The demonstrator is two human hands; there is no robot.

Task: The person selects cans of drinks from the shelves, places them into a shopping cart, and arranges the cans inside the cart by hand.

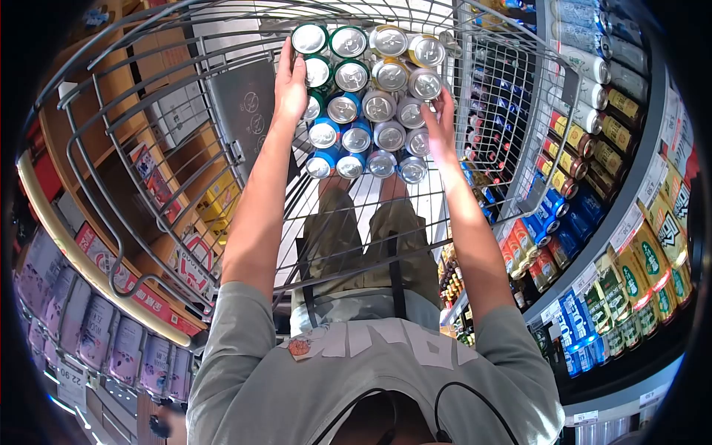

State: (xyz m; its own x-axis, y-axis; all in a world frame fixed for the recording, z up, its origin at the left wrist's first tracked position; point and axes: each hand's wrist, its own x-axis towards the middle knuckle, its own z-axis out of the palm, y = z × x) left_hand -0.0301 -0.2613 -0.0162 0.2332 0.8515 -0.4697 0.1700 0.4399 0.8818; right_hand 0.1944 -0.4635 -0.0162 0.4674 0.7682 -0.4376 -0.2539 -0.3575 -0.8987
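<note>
Cans (380,106) stand upright in close rows inside the shopping cart (248,119); left hand (290,93) lies extended along one flank, right hand (442,127) loosely bent at the other; both apparently brace the block square.

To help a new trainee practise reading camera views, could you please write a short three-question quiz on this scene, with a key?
1. True or false: the left hand and the right hand are on opposite sides of the group of cans.
2. Multiple choice: what colour are the short sleeves? A) red; B) grey; C) yellow
3. Short answer: which hand is nearer the green-sided cans?

Key:
1. True; one hand is at each side of the group.
2. B) grey
3. The left hand.
</note>
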